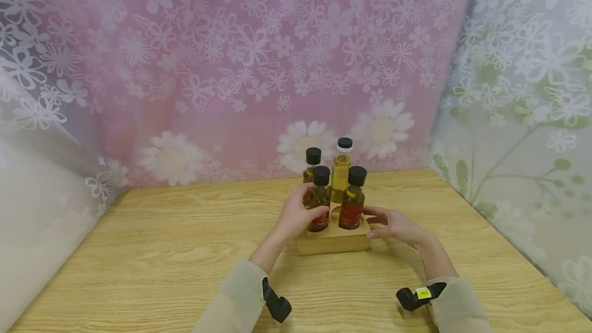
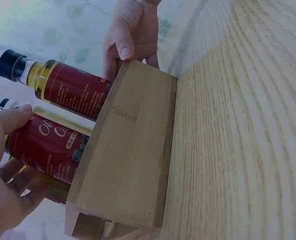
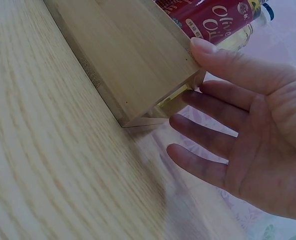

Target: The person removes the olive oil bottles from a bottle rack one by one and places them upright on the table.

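Note:
An olive oil bottle (image 1: 319, 204) with a black cap and red label stands upright at the front left of a wooden rack (image 1: 333, 244). My left hand (image 1: 297, 212) holds this bottle, thumb across its near side and fingers reaching round the far side. In the left wrist view, the thumb lies along the red label (image 2: 50, 145). At the rack's right end, my right hand (image 1: 393, 227) touches the corner with the thumb tip. Its other fingers (image 3: 207, 135) extend, spread, beside the rack's open end. A second red-labelled bottle (image 1: 351, 209) stands front right, beside the right fingertips.
Behind, a black-capped bottle (image 1: 313, 157) and a dark-green-capped bottle of yellow oil (image 1: 341, 173) stand in the rack. An unoccupied round hole (image 1: 336, 213) shows between the bottles. The wooden table (image 1: 185, 251) meets a pink flowered curtain (image 1: 259, 91) at the back.

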{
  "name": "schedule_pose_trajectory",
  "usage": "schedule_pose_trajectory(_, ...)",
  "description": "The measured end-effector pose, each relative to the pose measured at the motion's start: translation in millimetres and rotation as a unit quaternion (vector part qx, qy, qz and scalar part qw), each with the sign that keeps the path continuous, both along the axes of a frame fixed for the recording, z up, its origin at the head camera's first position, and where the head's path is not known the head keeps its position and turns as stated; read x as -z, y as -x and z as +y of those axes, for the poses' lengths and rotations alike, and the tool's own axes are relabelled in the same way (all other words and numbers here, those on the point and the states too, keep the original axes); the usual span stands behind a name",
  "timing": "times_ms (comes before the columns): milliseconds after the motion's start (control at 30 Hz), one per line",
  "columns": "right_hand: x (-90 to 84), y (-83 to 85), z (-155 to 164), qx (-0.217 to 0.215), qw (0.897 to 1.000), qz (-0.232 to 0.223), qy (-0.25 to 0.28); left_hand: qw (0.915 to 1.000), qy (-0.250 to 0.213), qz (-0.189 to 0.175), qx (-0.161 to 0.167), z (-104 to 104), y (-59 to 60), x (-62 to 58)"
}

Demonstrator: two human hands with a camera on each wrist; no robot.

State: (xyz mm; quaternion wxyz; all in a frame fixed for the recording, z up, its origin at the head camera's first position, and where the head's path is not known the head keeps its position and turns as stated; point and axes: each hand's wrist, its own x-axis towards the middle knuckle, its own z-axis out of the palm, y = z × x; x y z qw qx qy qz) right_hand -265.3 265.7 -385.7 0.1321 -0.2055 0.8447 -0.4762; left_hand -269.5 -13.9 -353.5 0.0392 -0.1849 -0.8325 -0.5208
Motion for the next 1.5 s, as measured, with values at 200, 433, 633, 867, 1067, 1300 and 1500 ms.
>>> schedule_pose_trajectory(200,0.3,-0.3,0.3,-0.002,1.000,0.003,-0.002,0.9995,0.000,0.031,-0.007,-0.1,-0.3,0.5)
schedule_pose_trajectory(433,-0.2,-1.0,-0.4,-0.007,1.000,0.004,-0.007,0.9976,-0.051,0.046,-0.010,-6.0,-3.2,-10.8)
schedule_pose_trajectory(633,-1.9,-0.1,-0.6,-0.006,1.000,0.010,-0.012,0.9920,-0.074,0.103,0.004,-20.3,-3.9,-35.1)
schedule_pose_trajectory(867,1.7,1.0,0.1,-0.003,1.000,0.011,-0.014,0.9896,-0.066,0.119,-0.047,-57.9,6.4,-42.6)
schedule_pose_trajectory(1067,2.5,0.3,-0.4,-0.002,1.000,0.009,-0.014,0.9911,-0.031,0.080,-0.102,-104.7,20.5,-32.6)
schedule_pose_trajectory(1300,4.8,-0.5,0.0,0.002,1.000,0.004,-0.014,0.9869,-0.006,0.042,-0.156,-148.2,34.9,-21.6)
schedule_pose_trajectory(1500,3.6,0.2,0.5,-0.001,1.000,0.008,-0.016,0.9789,-0.010,0.047,-0.199,-169.2,44.7,-14.9)
